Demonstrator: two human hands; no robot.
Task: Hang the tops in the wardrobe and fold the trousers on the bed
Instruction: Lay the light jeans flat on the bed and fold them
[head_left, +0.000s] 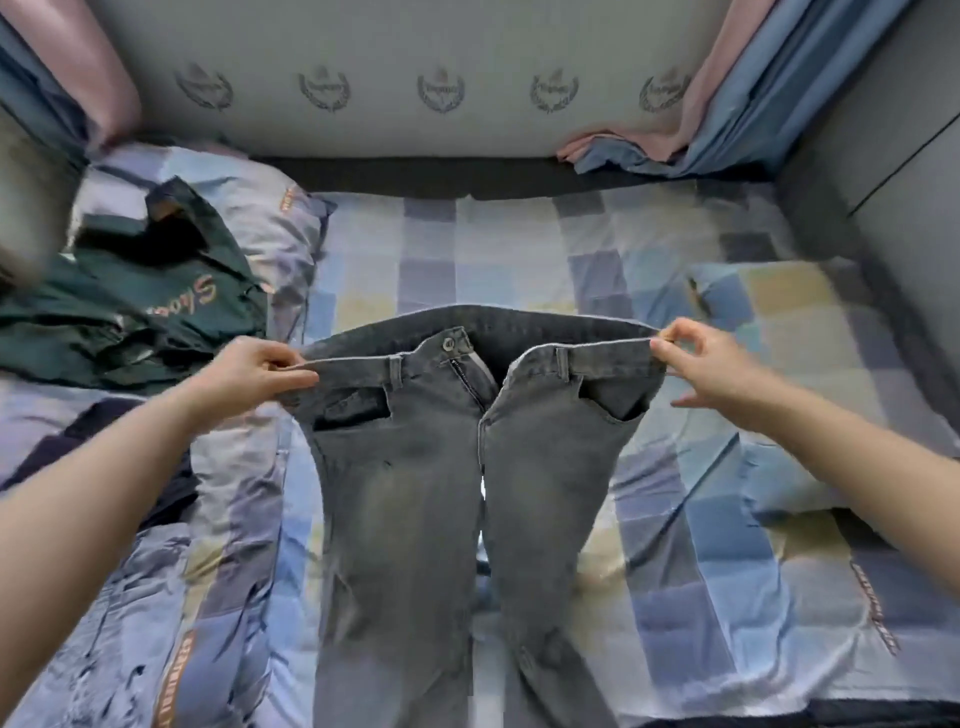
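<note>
A pair of grey jeans (415, 493) hangs front side up over the bed (701, 571), fly open, legs running toward me. My left hand (254, 371) grips the left end of the waistband. At the waistband's right end, my right hand (701, 364) pinches the denim between thumb and forefinger. A dark green top (130, 306) with lettering lies crumpled on the bed at the left.
A checked blue, grey and yellow sheet covers the bed. A pillow (249, 208) lies under the green top. A dark garment (104, 467) lies at the left below my forearm. Pink and blue curtains (727, 104) hang at the back right; a grey headboard (415, 78) runs behind.
</note>
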